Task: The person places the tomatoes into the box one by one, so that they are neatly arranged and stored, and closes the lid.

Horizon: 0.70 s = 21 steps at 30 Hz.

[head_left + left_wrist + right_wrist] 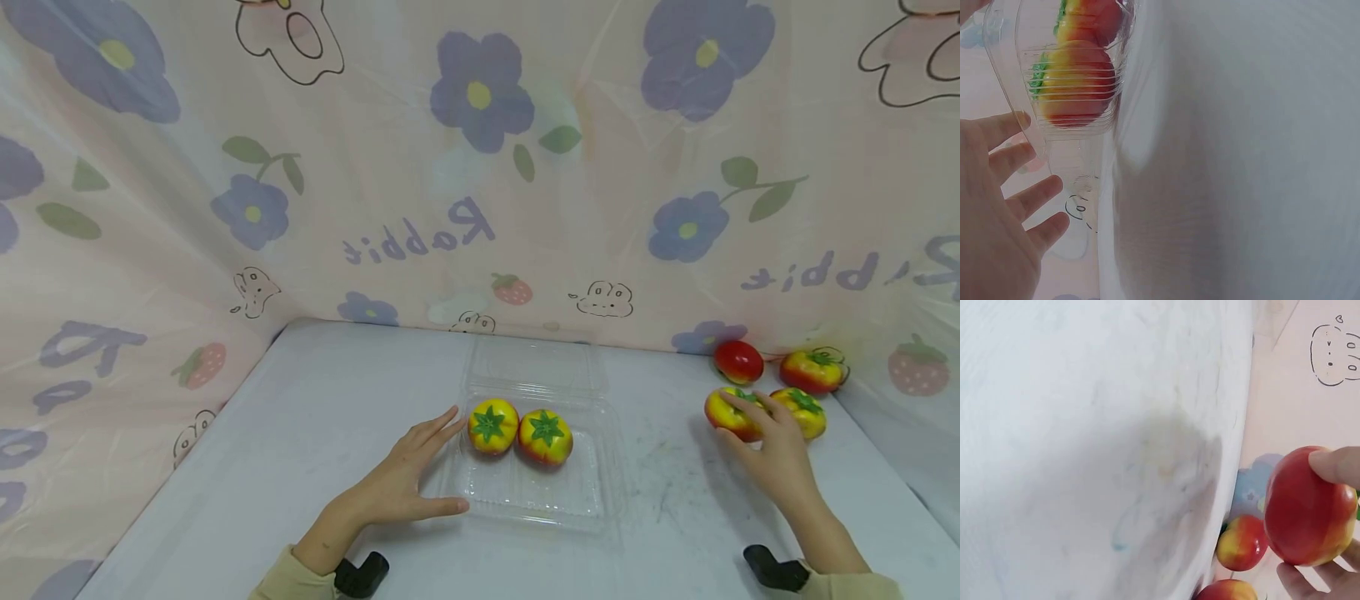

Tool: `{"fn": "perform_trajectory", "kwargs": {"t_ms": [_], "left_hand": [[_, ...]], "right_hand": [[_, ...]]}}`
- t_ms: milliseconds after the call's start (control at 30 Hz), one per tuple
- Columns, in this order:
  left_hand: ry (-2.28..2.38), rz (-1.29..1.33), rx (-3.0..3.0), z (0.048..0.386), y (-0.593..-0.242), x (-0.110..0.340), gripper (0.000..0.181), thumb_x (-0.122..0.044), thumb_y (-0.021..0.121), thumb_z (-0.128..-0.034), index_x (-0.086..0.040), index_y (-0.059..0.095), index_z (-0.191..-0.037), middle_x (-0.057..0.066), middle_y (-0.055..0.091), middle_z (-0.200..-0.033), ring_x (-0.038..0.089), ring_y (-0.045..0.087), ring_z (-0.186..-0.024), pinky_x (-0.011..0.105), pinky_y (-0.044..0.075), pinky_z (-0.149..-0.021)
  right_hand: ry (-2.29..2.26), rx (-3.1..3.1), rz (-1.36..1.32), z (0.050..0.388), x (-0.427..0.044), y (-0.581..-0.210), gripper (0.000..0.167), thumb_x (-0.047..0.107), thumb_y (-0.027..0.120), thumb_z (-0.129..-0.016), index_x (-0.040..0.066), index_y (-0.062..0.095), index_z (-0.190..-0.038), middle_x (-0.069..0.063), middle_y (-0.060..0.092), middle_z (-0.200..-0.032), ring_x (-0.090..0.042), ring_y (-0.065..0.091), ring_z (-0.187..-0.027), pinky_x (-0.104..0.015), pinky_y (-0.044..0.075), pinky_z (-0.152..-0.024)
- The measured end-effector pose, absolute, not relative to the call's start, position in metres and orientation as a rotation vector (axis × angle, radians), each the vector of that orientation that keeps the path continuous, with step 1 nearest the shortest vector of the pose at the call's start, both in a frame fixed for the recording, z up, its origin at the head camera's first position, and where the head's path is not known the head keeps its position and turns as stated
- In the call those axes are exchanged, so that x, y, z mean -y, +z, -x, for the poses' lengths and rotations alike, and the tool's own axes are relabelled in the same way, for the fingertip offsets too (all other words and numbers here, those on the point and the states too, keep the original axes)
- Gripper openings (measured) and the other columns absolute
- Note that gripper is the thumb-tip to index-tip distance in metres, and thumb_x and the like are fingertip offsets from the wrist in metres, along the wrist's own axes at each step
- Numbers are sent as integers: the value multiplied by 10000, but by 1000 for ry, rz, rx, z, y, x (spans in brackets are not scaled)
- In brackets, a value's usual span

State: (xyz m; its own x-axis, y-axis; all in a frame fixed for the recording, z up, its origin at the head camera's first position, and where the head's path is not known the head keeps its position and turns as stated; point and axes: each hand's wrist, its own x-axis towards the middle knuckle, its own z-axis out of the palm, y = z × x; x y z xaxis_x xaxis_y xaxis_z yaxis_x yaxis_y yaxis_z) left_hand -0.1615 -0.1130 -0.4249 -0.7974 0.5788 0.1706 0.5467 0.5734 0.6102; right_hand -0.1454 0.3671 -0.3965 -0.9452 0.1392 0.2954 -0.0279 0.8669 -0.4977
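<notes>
Your right hand (780,454) is curling round a yellow-and-red fruit (724,415), thumb and fingers pinching it from opposite sides, opened just as far as its girth; it is seemingly being held off the table (667,525). The relation that matters is running sideways: the clear container (525,504) is lying well to the left of that fruit, a stretch of bare table separating them, so your right hand is carrying the fruit on the far side from your left hand (397,483). The fruit is showing its green top upward and keeping its broader axis roughly level. Your left hand, fingers spreading wide and gripping nothing, is the nearer one to the container, its fingertips reaching the left rim; you cannot tell whether they are pressing. Inside, two similar fruits (492,425) are sitting side by side, touching, while another yellow fruit (806,414) is resting just beside your right hand.
</notes>
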Motion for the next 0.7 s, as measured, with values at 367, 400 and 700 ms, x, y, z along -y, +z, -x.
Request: {"fn": "perform_trajectory", "kwargs": {"t_ms": [367,400,700], "left_hand": [[1036,-994,-2749,162,-425,113,960,-609,692,-764,-234,251,-1531,-8,144,-1617,307,236,-1433,636,283,-1075],[1036,-993,-2748,161,-424,113,961,-610,690,-764,-236,250,-1531,-10,143,-1617,307,234,-1434,635,281,-1078],[1033,-986,-2745,161,-423,113,960,-605,693,-765,-240,246,-1532,-10,142,-1618,309,230,-1436,638,268,-1084]], "right_hand": [[743,2722,42,146,-356,-392,526,106,651,-901,39,466,-1388,-359,249,-1430,-590,223,-1266,-791,289,-875],[748,2722,34,146,-355,-392,528,111,650,-903,42,463,-1392,-358,245,-1432,-591,219,-1269,-790,290,-874],[730,2706,-36,147,-344,-389,524,67,679,-871,57,503,-1365,-327,290,-1418,-554,294,-1215,-752,377,-827]]}}
